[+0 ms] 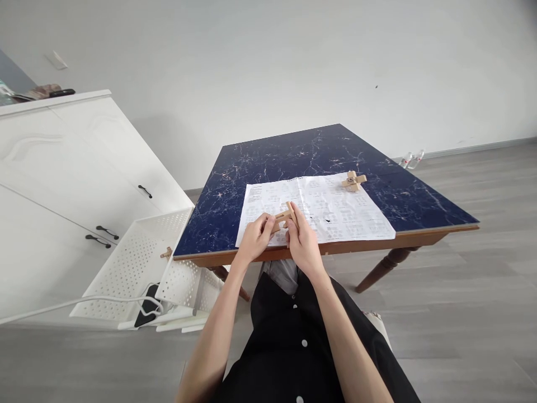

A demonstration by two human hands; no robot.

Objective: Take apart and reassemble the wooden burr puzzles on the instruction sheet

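My left hand [257,236] and my right hand [302,239] meet near the table's front edge, both closed on light wooden puzzle pieces [283,215]. The left fingers pinch the left end of a notched bar. On the right, my fingers wrap round an upright piece set against that bar; whether the pieces are locked together I cannot tell. Beneath them lies a creased printed sheet [339,210] with rows of small diagrams. A cross-shaped wooden puzzle [353,181] rests on the sheet's far right corner.
The dark blue marbled table [285,151] stands by a pale wall. To its left are a white cabinet [75,173] and a white perforated rack [126,263] with a small wooden piece [166,253] on it. Clear bottles [411,160] stand on the floor at right.
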